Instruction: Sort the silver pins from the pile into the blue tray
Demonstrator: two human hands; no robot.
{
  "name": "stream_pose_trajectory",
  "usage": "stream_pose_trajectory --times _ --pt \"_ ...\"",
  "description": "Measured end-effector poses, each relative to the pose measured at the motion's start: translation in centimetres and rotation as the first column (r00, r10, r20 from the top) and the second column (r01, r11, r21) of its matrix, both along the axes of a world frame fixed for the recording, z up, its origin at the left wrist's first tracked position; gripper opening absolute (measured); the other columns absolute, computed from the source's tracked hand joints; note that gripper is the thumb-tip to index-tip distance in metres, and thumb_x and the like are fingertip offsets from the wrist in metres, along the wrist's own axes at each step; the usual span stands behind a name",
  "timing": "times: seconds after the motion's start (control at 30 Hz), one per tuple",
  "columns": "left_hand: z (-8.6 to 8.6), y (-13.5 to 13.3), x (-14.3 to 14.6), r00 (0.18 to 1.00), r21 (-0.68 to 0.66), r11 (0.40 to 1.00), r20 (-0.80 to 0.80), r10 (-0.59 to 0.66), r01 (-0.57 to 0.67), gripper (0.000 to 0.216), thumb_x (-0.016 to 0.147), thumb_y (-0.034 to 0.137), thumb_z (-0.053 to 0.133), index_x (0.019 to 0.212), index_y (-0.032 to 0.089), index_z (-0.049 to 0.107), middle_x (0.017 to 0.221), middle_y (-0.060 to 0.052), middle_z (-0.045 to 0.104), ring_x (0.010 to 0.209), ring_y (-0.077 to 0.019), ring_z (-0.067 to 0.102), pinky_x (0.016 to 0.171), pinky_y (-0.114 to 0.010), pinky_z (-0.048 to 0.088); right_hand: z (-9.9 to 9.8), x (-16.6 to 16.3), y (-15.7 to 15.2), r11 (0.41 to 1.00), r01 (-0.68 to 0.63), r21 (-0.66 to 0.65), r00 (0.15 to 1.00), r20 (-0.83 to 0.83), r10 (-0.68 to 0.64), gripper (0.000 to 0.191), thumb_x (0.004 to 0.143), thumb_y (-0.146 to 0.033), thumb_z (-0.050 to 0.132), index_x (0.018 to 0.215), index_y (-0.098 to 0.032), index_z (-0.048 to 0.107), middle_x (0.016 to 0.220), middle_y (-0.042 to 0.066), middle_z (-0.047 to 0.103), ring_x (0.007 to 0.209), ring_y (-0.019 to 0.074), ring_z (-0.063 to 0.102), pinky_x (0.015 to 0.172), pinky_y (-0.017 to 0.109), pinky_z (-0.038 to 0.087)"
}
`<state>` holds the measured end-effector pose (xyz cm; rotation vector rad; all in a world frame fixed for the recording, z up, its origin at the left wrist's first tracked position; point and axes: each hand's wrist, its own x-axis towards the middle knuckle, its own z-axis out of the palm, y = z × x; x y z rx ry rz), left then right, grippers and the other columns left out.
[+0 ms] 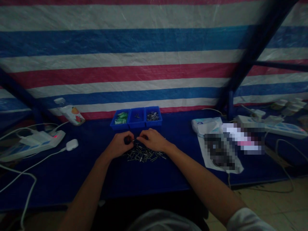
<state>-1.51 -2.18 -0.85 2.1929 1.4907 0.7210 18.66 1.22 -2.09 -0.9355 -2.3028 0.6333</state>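
My left hand is closed around a small dark piece, from which a thin metal pin seems to stick out to the right. Facing it, my right hand is closed in a pinch near the pin's end; what lies between its fingertips is too small to make out. Below both hands a loose pile of thin metal pins is spread on the blue table. Just beyond the hands stand three joined blue bins: the left bin holds green pieces, the middle bin a few pins, the right bin many small metal parts.
A labelled bottle tilts at the back left. Power strips with plugs and cables lie at both sides, with a white charger nearby. To the right are a soft white packet and blurred-out items on paper. Striped sheeting hangs behind.
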Motion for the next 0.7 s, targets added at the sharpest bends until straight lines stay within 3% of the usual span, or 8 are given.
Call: stream_pose_trajectory --times 0.27,0.5,0.6,0.7 --pt "0.0 -0.1 0.4 0.999 0.021 1.000 0.038 -0.008 0.007 0.008 0.072 0.022 0.057 0.078 0.018 0.061 0.073 0.002 0.062 0.069 -0.0141 0.055 0.068 -0.027 0.043 -0.1 -0.2 0.2 0.989 -0.016 -0.149 0.991 -0.133 -0.004 0.021 0.090 -0.031 0.053 0.079 -0.017 0.065 0.069 -0.001 0.061 0.060 0.0099 0.050 0.058 0.024 0.032" --pt "-0.4 0.2 0.0 0.994 0.071 0.997 0.104 0.022 -0.030 0.018 0.077 0.027 0.060 0.093 0.019 0.061 0.076 0.001 0.062 0.072 -0.0147 0.057 0.070 -0.028 0.046 0.2 0.4 1.1 0.955 -0.039 -0.293 0.946 -0.318 -0.059 0.012 0.084 -0.027 0.058 0.079 -0.017 0.063 0.070 -0.001 0.060 0.063 0.0108 0.052 0.060 0.025 0.037" --pt "-0.5 0.4 -0.3 0.996 0.071 0.996 0.084 0.042 -0.048 0.019 0.078 0.024 0.058 0.096 0.019 0.061 0.077 0.000 0.063 0.072 -0.0144 0.058 0.071 -0.029 0.046 0.5 1.0 2.0 0.923 -0.055 -0.380 0.889 -0.440 -0.128 0.009 0.081 -0.026 0.059 0.078 -0.018 0.062 0.070 -0.001 0.061 0.064 0.0111 0.053 0.063 0.025 0.040" --pt "-0.6 0.5 -0.6 0.999 0.043 0.998 0.032 0.039 -0.041 0.020 0.079 0.025 0.056 0.097 0.020 0.062 0.080 0.000 0.065 0.073 -0.0148 0.058 0.071 -0.030 0.046 0.5 1.6 2.9 0.867 -0.011 -0.499 0.839 -0.476 -0.263 0.020 0.081 -0.031 0.059 0.066 -0.019 0.059 0.061 -0.001 0.057 0.058 0.0109 0.051 0.058 0.025 0.039"
